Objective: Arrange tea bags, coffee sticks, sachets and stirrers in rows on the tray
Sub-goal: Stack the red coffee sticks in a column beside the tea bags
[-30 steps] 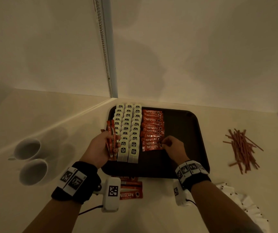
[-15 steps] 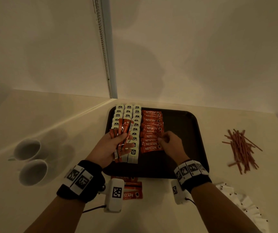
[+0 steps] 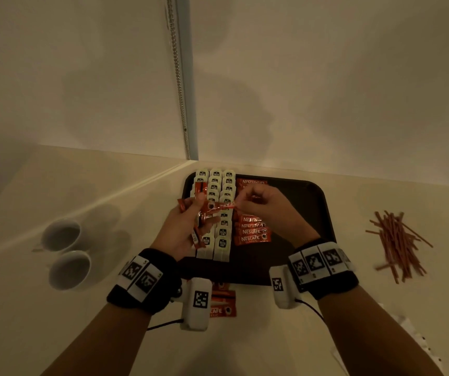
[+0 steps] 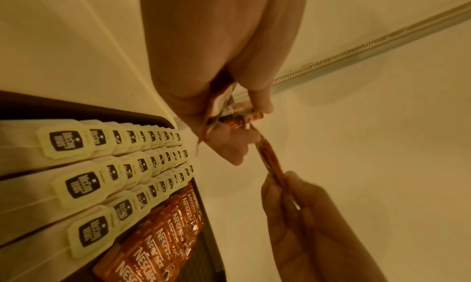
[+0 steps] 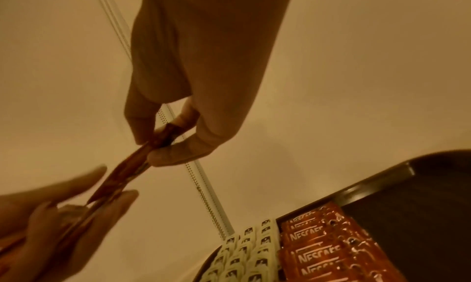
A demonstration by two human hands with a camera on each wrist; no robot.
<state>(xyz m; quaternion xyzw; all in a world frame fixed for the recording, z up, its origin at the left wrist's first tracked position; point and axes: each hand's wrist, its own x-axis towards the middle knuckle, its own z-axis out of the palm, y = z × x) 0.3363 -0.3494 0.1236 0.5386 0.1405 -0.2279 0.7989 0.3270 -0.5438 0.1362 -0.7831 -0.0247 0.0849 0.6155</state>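
Note:
A dark tray [image 3: 310,213] holds three columns of white tea bags [image 3: 222,240] and, to their right, a row of red coffee sticks [image 3: 252,232]. My left hand [image 3: 191,221] hovers over the tea bags and grips a bunch of coffee sticks [image 3: 204,213]. My right hand [image 3: 261,204] pinches the right end of one coffee stick [image 3: 222,205] from that bunch, thumb and forefinger closed on it [image 5: 163,139]. In the left wrist view that stick [image 4: 271,161] runs from my left fingers down to the right hand [image 4: 293,191].
Two white cups [image 3: 63,248] stand on the counter left of the tray. A loose pile of brown stirrers [image 3: 397,242] lies at the right. More coffee sticks [image 3: 222,305] lie in front of the tray, and white sachets [image 3: 418,346] sit at the lower right.
My right hand left the laid row of coffee sticks and rose to the left hand's bunch, taking hold of one stick. The left hand shifted right, over the tea bags.

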